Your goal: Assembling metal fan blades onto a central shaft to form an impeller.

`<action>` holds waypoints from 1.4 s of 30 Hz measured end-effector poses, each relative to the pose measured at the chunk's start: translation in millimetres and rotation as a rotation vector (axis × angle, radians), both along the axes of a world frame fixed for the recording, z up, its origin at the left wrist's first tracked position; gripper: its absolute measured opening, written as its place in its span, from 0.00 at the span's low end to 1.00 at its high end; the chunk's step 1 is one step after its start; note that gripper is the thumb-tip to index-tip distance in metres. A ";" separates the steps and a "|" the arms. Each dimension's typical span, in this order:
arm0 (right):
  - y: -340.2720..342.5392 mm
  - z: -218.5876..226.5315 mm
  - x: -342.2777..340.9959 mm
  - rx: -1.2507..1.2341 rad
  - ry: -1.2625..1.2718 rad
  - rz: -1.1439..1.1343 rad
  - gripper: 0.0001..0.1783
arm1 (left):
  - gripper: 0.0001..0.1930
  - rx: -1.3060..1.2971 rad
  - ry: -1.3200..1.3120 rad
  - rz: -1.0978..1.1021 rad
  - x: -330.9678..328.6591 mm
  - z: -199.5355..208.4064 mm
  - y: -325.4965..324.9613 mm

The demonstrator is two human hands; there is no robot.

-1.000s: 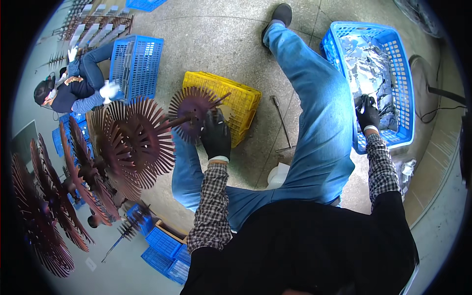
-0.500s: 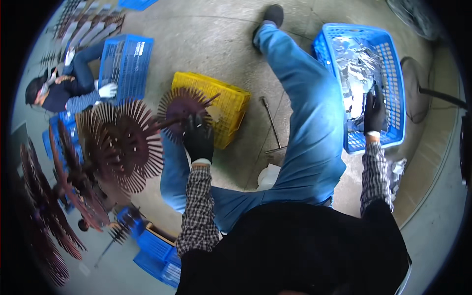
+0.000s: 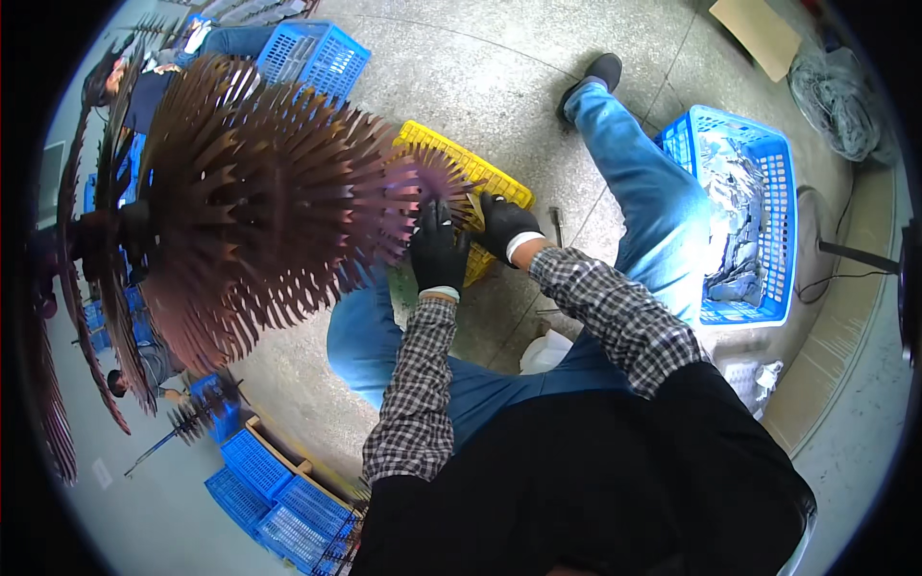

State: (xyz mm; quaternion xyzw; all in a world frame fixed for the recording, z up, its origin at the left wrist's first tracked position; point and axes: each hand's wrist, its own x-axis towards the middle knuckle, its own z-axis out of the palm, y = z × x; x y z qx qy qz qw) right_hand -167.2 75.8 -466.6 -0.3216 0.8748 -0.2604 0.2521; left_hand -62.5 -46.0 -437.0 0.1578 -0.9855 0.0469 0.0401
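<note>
A large reddish-brown rack of round discs [image 3: 279,202] with slotted, comb-like edges fills the left side. At its near end is a smaller purplish slotted disc [image 3: 437,173]. My left hand [image 3: 439,252], in a black glove, has its fingers closed at the lower rim of that disc. Beside it, my right hand [image 3: 507,227], also black-gloved, is closed at the disc's right edge, with a thin flat piece [image 3: 473,211] pinched at its fingertips. The piece is partly hidden by the fingers. A blue basket [image 3: 789,221] at the right holds many shiny flat metal pieces [image 3: 735,211].
Beyond the disc stands a yellow crate [image 3: 499,182]. A metal rod tool [image 3: 556,226] and a white object [image 3: 545,352] lie between my legs. Blue crates [image 3: 312,58] stand far left, near another person [image 3: 144,96]; more blue crates [image 3: 288,518] sit lower left.
My right hand has left the blue basket and come over beside my left hand at the disc. The rack's big discs now appear larger and turned, and the view has shifted.
</note>
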 end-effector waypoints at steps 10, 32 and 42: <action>-36.7 -40.8 10.4 0.022 0.142 -0.124 0.15 | 0.33 -0.012 0.108 0.008 3.1 -19.1 -6.1; -8.8 -65.9 -7.8 -0.254 -0.173 -0.208 0.18 | 0.29 -0.127 0.183 0.202 -51.0 -1.8 20.8; -8.1 -70.0 -7.2 -0.339 -0.299 -0.267 0.18 | 0.22 -0.300 0.027 0.340 -81.1 -17.0 17.4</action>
